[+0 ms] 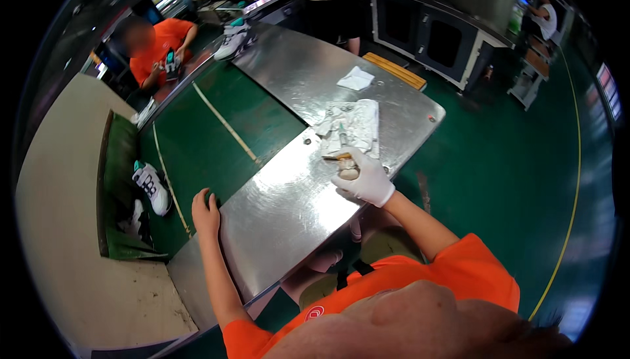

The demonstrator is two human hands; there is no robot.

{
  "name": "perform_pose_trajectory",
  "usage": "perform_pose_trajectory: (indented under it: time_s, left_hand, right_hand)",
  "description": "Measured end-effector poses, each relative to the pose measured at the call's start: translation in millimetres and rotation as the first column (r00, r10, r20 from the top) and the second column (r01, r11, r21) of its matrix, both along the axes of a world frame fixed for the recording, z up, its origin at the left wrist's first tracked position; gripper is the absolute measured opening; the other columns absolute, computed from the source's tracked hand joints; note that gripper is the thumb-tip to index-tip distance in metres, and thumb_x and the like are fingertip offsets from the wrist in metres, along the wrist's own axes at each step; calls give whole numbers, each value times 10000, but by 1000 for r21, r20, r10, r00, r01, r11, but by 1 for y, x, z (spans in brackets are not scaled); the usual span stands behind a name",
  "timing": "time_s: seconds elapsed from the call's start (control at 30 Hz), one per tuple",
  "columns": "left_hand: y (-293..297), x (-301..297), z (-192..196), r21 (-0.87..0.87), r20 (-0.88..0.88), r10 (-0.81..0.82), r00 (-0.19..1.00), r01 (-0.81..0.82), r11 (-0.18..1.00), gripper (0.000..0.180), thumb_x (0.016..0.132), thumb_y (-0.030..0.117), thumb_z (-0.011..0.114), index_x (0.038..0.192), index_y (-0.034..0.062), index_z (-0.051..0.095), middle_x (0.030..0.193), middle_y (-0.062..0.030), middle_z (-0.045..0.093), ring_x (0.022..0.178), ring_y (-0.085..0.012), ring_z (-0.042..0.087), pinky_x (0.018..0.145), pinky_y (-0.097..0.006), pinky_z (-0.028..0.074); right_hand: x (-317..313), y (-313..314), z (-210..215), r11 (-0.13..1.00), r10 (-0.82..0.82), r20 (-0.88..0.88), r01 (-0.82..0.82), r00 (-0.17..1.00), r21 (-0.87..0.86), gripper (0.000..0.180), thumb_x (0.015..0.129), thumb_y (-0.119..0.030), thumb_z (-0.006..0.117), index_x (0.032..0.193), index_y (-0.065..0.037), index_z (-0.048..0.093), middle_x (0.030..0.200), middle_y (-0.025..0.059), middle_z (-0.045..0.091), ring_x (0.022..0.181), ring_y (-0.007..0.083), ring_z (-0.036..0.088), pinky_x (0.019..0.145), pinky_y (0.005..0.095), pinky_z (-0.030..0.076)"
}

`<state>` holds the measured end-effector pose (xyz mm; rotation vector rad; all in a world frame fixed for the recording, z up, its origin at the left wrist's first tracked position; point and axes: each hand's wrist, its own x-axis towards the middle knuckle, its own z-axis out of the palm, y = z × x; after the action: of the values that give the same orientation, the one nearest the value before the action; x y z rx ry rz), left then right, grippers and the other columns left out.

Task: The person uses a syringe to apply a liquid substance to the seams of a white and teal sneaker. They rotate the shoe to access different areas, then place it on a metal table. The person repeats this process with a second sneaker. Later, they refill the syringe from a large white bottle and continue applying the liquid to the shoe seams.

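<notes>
My right hand (365, 179), in a white glove, is closed round a small brownish and pale object (348, 170) over the metal table (282, 195); its exact kind is unclear. Just beyond it, a crumpled whitish cloth or paper (361, 119) lies on the metal, with a slim greenish tool (342, 136) on it. Bare, with fingers stretched out, my left hand (205, 211) rests at the table's edge beside the green belt (216, 123) and holds nothing. The nearest shoe to it is a white sneaker (151, 188) with dark straps and a teal lining, on the belt.
A second sneaker (233, 39) stands at the belt's far end. Another shoe (136, 220) sits partly hidden by the green curtain (118, 162) of a beige housing (59, 182). Across the belt, a person in orange (167, 41) holds a shoe. Folded white paper (356, 79) lies farther back.
</notes>
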<state>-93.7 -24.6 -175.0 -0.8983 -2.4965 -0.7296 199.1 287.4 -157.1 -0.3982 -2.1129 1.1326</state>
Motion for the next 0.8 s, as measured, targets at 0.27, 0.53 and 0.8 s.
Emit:
perform_pose_trajectory:
  time_s: [0.27, 0.53, 0.8]
  left_hand:
    - [6, -2, -3, -2, -18, -19, 1000, 19, 1000, 215, 899, 133, 568, 1061, 3, 624, 1069, -157, 633, 1016, -335, 592, 880, -388, 464]
    - [-5, -4, -4, 35, -38, 2, 999, -1, 999, 218, 879, 174, 566, 1017, 23, 641, 1030, -173, 628, 989, -361, 586, 852, -420, 472]
    - [7, -8, -16, 33, 24, 49, 998, -50, 998, 215, 880, 212, 566, 1009, 64, 652, 1032, -139, 628, 1005, -338, 582, 862, -418, 475]
  right_hand:
    - [0, 8, 1, 976, 54, 22, -48, 998, -212, 468, 716, -241, 750, 1104, -85, 541, 873, 114, 655, 779, 249, 664, 732, 336, 522]
    - [-15, 8, -11, 879, 155, -38, -156, 987, -450, 419, 720, -119, 765, 1066, -80, 532, 760, 43, 612, 558, 100, 597, 502, 248, 500]
    - [-8, 7, -10, 861, 152, -91, -177, 984, -477, 515, 728, 54, 694, 1165, -94, 464, 870, 26, 569, 625, 72, 539, 516, 212, 463]
